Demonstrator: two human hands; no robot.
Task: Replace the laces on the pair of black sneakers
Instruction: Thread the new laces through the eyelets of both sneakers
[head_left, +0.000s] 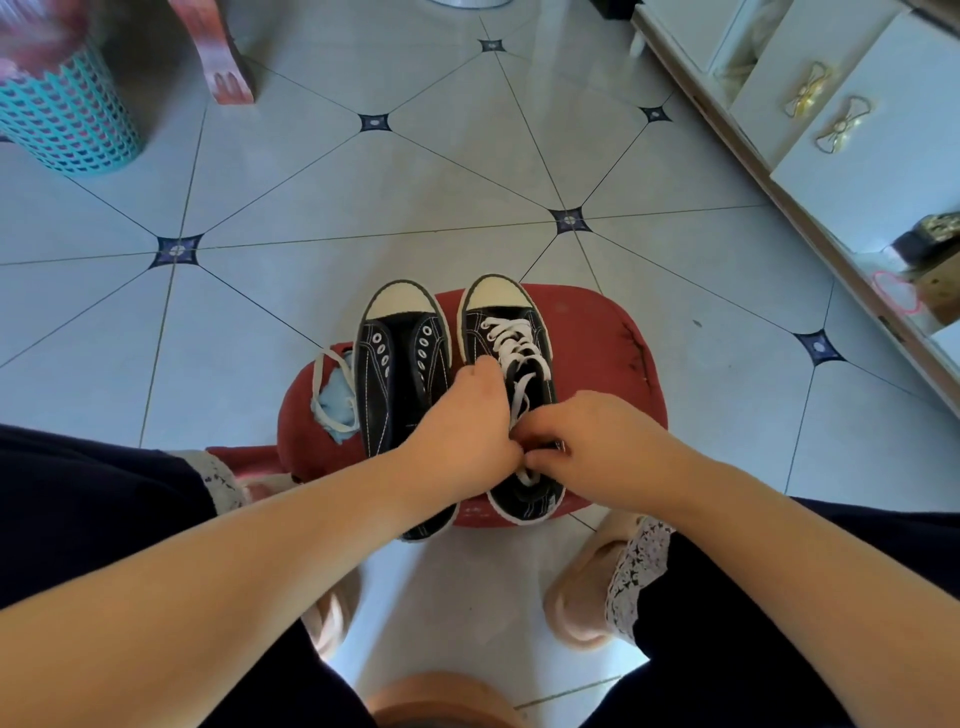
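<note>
On a low red stool (597, 332) standing on a pale tiled floor (363, 208): a pair of black canvas sneakers, side by side, toes pointing away from the camera. Both with cream rubber toe caps, cream soles, white stitching along the sides and white-ringed eyelets.

Unlaced sneaker (395, 374) on the left, eyelets bare, dark tongue exposed, heel end partly hidden under the left forearm. Laced sneaker (506, 312) just beside it on the right, threaded with a flat white lace (511, 338) in crisscross rows from the toe end back toward the ankle opening.

Left hand (462, 431) over the inner side of the laced sneaker, fingers curled, pinching the white lace near the top eyelets. Right hand (587, 441) close against it, fingertips nearly touching the left hand, fingers curled around the same lace. A short loop of that lace showing below the two hands, over the heel opening.

A loose lace (324, 384), greyish white, lying in a loop on the stool's left edge beside the unlaced sneaker, across a tear in the red cover with pale blue padding (335, 402) showing through.

Nearer the camera, dark trousers with lace-trimmed cuffs and beige slippers (576, 597) on the floor. Teal plastic basket (62, 119) at upper left; white cabinet (857, 156) with gold bow-shaped handles along the right.
</note>
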